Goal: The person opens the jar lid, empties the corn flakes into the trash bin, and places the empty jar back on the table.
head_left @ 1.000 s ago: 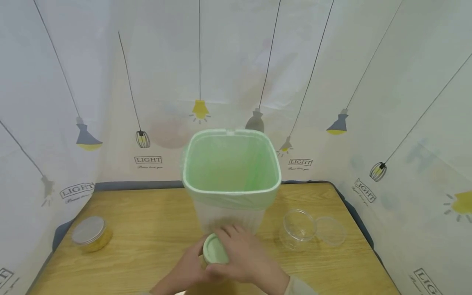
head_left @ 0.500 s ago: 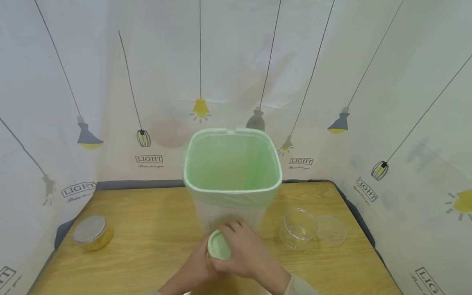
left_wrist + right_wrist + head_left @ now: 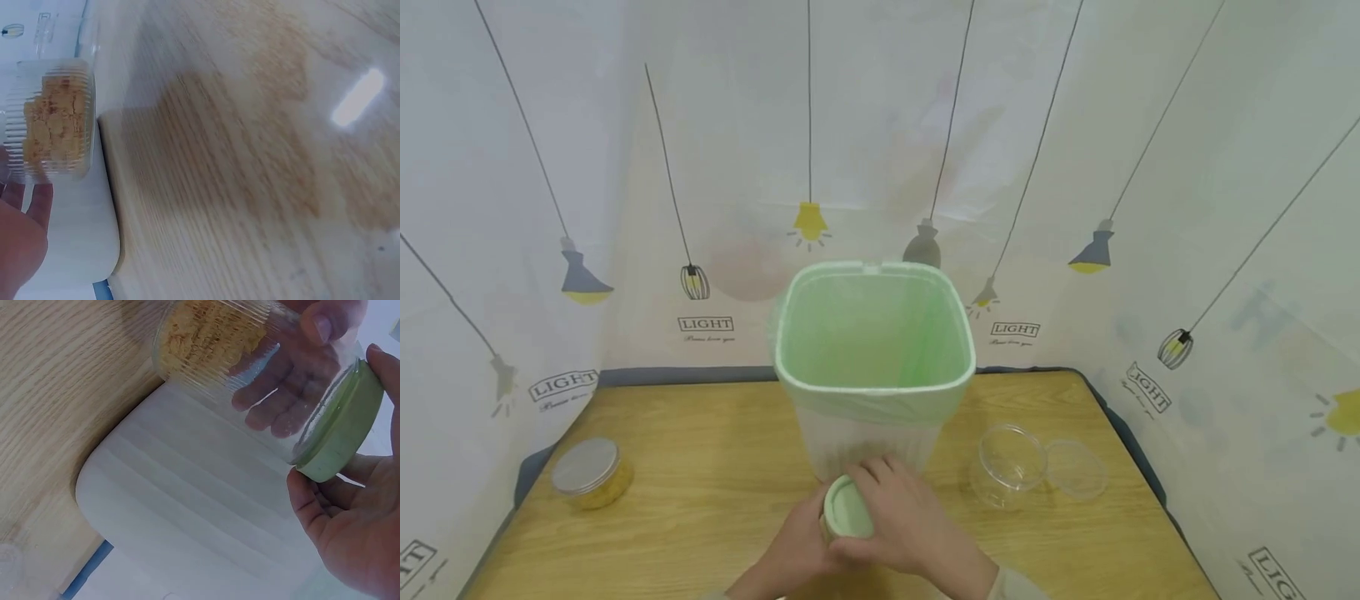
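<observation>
In front of the bin, both hands are on a clear ribbed jar (image 3: 212, 347) holding orange-yellow flaky food in its lower part. Its round pale green lid (image 3: 847, 507) sits over the mouth and faces up toward the head camera. My left hand (image 3: 801, 537) grips the jar's body; its fingers show through the clear wall in the right wrist view. My right hand (image 3: 910, 521) holds the lid by its edge, thumb and fingers on opposite sides. In the left wrist view the jar (image 3: 59, 125) is tilted, with part of the left hand (image 3: 22, 237) beside it.
A white bin (image 3: 872, 433) with a green liner stands behind the hands. At left is a silver-lidded jar (image 3: 591, 473) with yellow contents. A clear open tub (image 3: 1011, 462) and its flat clear lid (image 3: 1077, 469) lie at right on the wooden table (image 3: 700, 467).
The hands and jar have shifted slightly to the right; they rose a little, then came down again. The lid's tilt has changed slightly. The right hand keeps hold of the lid.
</observation>
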Motion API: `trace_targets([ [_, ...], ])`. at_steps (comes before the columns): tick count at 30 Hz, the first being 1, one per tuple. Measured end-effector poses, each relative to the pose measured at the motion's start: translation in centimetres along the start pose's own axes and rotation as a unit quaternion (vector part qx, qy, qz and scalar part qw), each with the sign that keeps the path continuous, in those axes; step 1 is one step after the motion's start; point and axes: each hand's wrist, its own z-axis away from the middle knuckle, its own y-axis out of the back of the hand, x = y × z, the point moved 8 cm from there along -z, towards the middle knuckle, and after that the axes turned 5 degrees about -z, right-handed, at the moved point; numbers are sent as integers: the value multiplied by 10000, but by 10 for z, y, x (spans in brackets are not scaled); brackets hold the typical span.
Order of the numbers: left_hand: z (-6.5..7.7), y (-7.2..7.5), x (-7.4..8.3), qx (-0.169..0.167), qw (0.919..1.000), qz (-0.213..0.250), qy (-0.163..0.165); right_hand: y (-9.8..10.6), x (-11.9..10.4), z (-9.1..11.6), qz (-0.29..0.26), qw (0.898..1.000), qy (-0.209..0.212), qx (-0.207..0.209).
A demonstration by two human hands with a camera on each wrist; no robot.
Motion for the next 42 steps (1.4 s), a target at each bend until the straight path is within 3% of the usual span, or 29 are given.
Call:
trace_targets([
  [7, 2, -4, 1, -392, 9990, 212, -104, -1, 2, 0, -380, 9989, 162, -202],
  [13, 6, -11, 2, -916, 9936, 661, -27, -3, 1, 0, -658, 9928, 710, -702],
  [18, 6, -10, -5, -781, 9956, 491, 131, -3, -2, -2, -802, 9885, 875, -941],
  [25, 2, -3, -10, -249, 9996, -96, 93, -2, 4, -3, -450, 9967, 149, -664],
  [30, 0, -5, -9, -206, 9995, -218, -20, -4, 4, -2, -155, 9972, -98, -729],
  [34, 0, -8, -8, -358, 9994, -10, 32, -3, 0, -4, -59, 9963, 235, -826],
  [39, 3, -13, -10, -668, 9958, 453, 428, -2, -7, -4, -120, 9901, 984, -989],
  [42, 3, -13, -10, -702, 9952, 568, 374, -3, -7, -3, -324, 9884, 1014, -1080],
])
